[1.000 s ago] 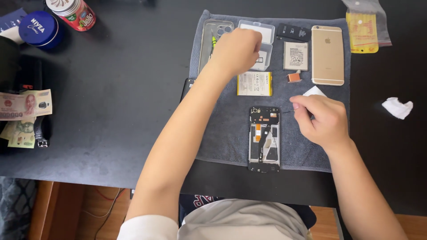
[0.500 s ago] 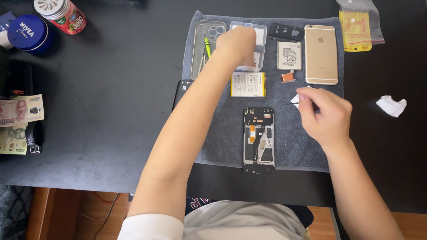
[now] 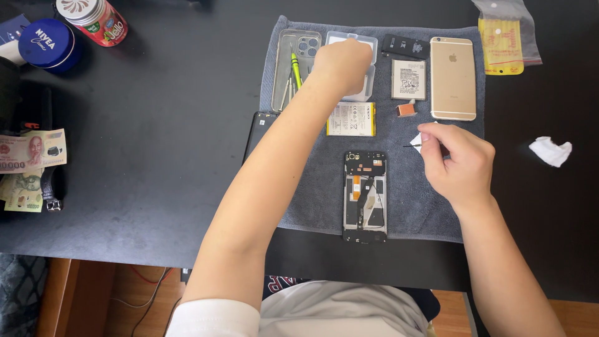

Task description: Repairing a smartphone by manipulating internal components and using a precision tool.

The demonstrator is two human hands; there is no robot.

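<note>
My left hand (image 3: 342,62) reaches across the grey towel (image 3: 312,187) and hovers over a clear plastic tray (image 3: 368,87). Its fingers curl downward and are hidden, so I cannot see what they hold. My right hand (image 3: 455,159) pinches a thin dark tool (image 3: 412,145), whose tip points left next to a small white scrap (image 3: 416,138). An opened black phone frame (image 3: 365,196) lies on the towel between my arms. A battery with a yellow label (image 3: 351,118) lies just above it.
Also on the towel are a gold phone (image 3: 453,78), two more batteries (image 3: 409,79), a small orange part (image 3: 407,109) and a clear case (image 3: 284,56) holding a green screwdriver (image 3: 296,68). On the black table lie a blue tin (image 3: 45,43), a red can (image 3: 93,19), banknotes (image 3: 31,150), crumpled tissue (image 3: 550,151) and a plastic bag (image 3: 505,37).
My left hand has stayed over the clear tray with only a slight shift. My right hand has edged a little up and to the right with the tool.
</note>
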